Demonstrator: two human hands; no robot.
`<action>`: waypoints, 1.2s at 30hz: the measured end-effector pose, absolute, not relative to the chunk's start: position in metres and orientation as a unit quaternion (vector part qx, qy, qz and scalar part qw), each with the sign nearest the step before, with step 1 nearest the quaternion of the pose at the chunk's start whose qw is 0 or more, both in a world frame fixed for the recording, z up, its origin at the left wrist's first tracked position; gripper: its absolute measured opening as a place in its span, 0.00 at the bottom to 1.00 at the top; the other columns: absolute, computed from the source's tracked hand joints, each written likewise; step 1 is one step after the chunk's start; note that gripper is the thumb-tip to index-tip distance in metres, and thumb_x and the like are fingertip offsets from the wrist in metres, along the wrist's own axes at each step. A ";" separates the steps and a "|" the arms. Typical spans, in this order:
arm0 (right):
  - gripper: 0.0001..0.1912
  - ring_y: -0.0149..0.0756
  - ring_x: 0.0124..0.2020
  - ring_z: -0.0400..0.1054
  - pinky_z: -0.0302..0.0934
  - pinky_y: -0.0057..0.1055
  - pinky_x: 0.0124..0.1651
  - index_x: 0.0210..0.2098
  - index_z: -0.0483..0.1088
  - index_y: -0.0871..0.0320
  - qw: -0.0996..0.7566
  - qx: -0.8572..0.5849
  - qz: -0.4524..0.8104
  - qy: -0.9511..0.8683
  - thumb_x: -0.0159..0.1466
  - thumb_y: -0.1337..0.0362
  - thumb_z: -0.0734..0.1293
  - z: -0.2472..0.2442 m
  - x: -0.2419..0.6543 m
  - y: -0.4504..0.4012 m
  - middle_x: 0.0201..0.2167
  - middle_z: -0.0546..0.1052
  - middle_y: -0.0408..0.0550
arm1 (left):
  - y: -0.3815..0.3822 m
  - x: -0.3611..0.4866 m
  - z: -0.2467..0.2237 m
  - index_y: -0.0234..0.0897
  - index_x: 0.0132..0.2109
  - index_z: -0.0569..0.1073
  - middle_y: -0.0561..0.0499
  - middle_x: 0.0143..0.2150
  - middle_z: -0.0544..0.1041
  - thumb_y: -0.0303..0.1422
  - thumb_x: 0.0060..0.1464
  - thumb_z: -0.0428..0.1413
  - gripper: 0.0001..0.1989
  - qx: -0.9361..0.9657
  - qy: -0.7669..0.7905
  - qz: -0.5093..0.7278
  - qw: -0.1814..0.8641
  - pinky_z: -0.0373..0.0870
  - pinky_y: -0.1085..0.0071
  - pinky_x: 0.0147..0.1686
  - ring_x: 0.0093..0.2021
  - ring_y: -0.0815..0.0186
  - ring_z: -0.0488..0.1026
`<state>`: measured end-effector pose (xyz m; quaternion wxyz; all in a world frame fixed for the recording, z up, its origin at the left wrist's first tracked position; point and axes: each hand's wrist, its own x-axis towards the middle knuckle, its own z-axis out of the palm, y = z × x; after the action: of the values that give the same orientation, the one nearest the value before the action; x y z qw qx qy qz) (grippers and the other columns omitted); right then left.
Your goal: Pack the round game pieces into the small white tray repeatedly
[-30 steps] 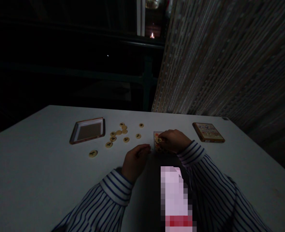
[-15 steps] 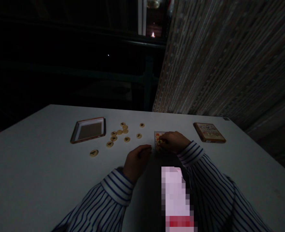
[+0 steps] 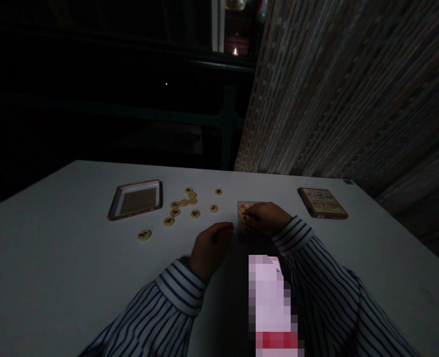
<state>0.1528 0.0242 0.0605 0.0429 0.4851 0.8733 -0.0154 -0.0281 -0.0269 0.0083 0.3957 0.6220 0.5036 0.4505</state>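
Note:
My right hand point(image 3: 267, 217) is over a small tray point(image 3: 243, 204) of round pieces with red marks. Its fingers are bent together at the pieces; what they hold, if anything, is hidden. Left of the tray, my left hand point(image 3: 212, 245) hovers near the table with curled fingers, and its grip is too dark to make out. Several round wooden pieces with dark characters lie loose beyond my left hand, among them one piece point(image 3: 195, 213) near the hand and another point(image 3: 144, 235) farther left. Some of these pieces show blank faces.
An open lid or shallow box point(image 3: 139, 199) lies at the left of the white table point(image 3: 74, 248). A flat printed box point(image 3: 324, 203) is at the right. A lit, pixelated screen point(image 3: 273, 297) is below my hands. String curtains hang behind.
The view has shifted very slightly. My right hand's fingers have moved a little at the tray; my left hand and the loose pieces stay in place.

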 end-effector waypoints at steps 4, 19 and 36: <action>0.15 0.37 0.38 0.67 0.53 0.28 0.35 0.39 0.70 0.56 0.051 0.482 -0.013 0.875 0.59 0.59 0.56 0.059 0.153 0.025 0.38 0.74 0.50 | -0.026 -0.028 0.006 0.35 0.38 0.73 0.48 0.35 0.77 0.33 0.48 0.52 0.11 0.627 0.503 0.449 0.392 0.71 0.68 0.38 0.35 0.65 0.74; 0.14 0.35 0.37 0.67 0.52 0.27 0.34 0.38 0.70 0.56 0.043 0.465 -0.015 0.884 0.58 0.63 0.56 0.060 0.156 0.024 0.37 0.75 0.48 | -0.026 -0.028 0.005 0.35 0.38 0.73 0.49 0.35 0.77 0.33 0.47 0.52 0.11 0.621 0.501 0.451 0.400 0.71 0.68 0.38 0.36 0.65 0.74; 0.15 0.36 0.40 0.67 0.53 0.28 0.35 0.41 0.69 0.53 0.059 0.480 -0.022 0.875 0.59 0.62 0.56 0.065 0.154 0.022 0.40 0.74 0.47 | -0.027 -0.028 0.005 0.36 0.38 0.73 0.49 0.35 0.77 0.34 0.47 0.52 0.11 0.629 0.504 0.449 0.385 0.71 0.68 0.37 0.36 0.65 0.74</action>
<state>0.1542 0.0216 0.0654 0.0590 0.4804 0.8748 -0.0221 -0.0281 -0.0266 0.0050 0.3846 0.6291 0.5043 0.4494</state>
